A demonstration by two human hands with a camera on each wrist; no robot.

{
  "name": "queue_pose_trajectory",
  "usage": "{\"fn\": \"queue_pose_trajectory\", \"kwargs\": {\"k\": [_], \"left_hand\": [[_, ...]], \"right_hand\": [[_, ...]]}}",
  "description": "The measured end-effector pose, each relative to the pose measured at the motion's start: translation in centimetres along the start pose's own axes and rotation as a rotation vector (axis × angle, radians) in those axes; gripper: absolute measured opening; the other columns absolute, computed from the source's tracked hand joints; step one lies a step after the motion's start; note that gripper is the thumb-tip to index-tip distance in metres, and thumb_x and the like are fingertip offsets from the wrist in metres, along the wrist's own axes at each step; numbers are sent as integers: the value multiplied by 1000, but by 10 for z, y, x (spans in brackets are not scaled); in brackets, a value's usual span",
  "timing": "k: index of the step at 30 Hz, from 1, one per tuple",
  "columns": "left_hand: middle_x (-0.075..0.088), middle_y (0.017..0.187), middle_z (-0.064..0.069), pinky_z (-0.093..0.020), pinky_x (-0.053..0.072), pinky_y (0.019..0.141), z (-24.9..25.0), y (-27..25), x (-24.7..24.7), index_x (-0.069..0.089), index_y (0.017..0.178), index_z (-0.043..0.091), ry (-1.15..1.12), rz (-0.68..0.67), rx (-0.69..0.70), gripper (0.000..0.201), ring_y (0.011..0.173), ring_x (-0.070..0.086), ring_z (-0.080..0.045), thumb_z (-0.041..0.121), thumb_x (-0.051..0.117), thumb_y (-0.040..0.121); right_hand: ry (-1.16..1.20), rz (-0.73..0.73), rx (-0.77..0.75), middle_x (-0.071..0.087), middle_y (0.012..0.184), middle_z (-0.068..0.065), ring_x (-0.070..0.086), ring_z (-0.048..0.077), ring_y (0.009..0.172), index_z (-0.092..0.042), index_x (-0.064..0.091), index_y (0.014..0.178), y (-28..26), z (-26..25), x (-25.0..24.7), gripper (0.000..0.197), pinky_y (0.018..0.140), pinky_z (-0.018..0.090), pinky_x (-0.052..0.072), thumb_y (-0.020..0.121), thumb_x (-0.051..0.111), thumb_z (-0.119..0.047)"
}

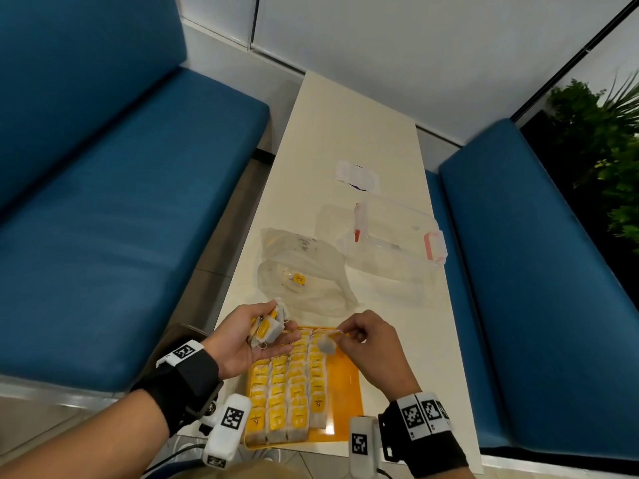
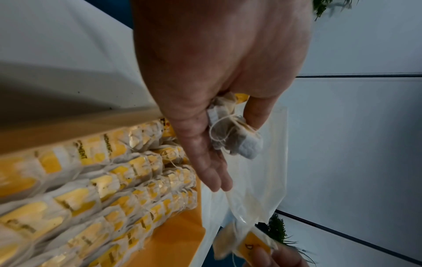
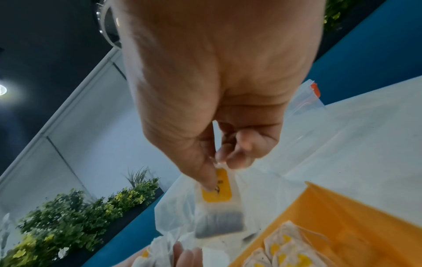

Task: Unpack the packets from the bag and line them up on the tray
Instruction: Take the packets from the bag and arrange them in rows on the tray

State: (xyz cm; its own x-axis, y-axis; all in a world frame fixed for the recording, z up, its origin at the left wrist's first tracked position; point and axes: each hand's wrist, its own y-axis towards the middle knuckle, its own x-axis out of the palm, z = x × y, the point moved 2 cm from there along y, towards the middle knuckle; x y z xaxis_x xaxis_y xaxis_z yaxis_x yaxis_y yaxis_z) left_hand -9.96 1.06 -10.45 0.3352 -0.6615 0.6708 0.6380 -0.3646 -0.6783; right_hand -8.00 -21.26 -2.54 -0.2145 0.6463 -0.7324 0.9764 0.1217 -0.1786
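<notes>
An orange tray (image 1: 347, 385) near the table's front edge holds several rows of yellow-labelled packets (image 1: 287, 392). My left hand (image 1: 249, 335) hovers palm up over the tray's far left corner and holds a small bunch of packets (image 1: 268, 328) (image 2: 230, 133) between thumb and fingers. My right hand (image 1: 359, 335) is above the tray's far right part and pinches one packet (image 1: 325, 344) (image 3: 218, 204) by its top, so it hangs down. Just beyond the tray lies the clear plastic bag (image 1: 304, 271), with a yellow-tagged packet (image 1: 298, 279) showing inside.
A clear zip bag with a red slider (image 1: 390, 233) and a small white pouch (image 1: 356, 174) lie farther back on the narrow cream table (image 1: 345, 126). Blue benches (image 1: 121, 219) flank it on both sides. Green plants (image 1: 601, 133) stand at the far right.
</notes>
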Motion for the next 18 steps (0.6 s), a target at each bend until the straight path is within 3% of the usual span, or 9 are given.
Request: {"fn": "queue_pose_trajectory", "kwargs": {"k": [7,11,14,18], "left_hand": [[71,118,-27,-47,65,76,-1,0,-2,57,132,-4,13,-6,6,47,98,74,-38,31,56,102],[69,122,-28,-46,65,73,-1,0,-1,58,132,-6,28,-4,8,47,97,75,-37,32,56,103],[71,118,-27,-46,65,75,-2,0,-1,58,131,-5,33,-5,23,46,95,76,-36,31,55,103],[70,119,-27,-45,65,76,-2,-1,0,58,133,-6,37,-10,26,48,93,76,-35,32,55,103]], "right_hand": [[18,24,10,63,84,-4,59,11,71,-23,65,72,-1,12,-9,19,65,18,49,77,79,-11],[-47,-141,88,66,68,-5,59,5,53,-18,64,74,-4,15,-8,13,54,20,46,81,75,-20],[-81,-280,128,72,72,3,71,13,62,-15,60,79,-9,21,0,9,59,32,54,83,68,-17],[-168,-489,169,72,73,6,74,23,69,-17,58,85,-20,32,20,4,63,47,58,84,61,-14]]}}
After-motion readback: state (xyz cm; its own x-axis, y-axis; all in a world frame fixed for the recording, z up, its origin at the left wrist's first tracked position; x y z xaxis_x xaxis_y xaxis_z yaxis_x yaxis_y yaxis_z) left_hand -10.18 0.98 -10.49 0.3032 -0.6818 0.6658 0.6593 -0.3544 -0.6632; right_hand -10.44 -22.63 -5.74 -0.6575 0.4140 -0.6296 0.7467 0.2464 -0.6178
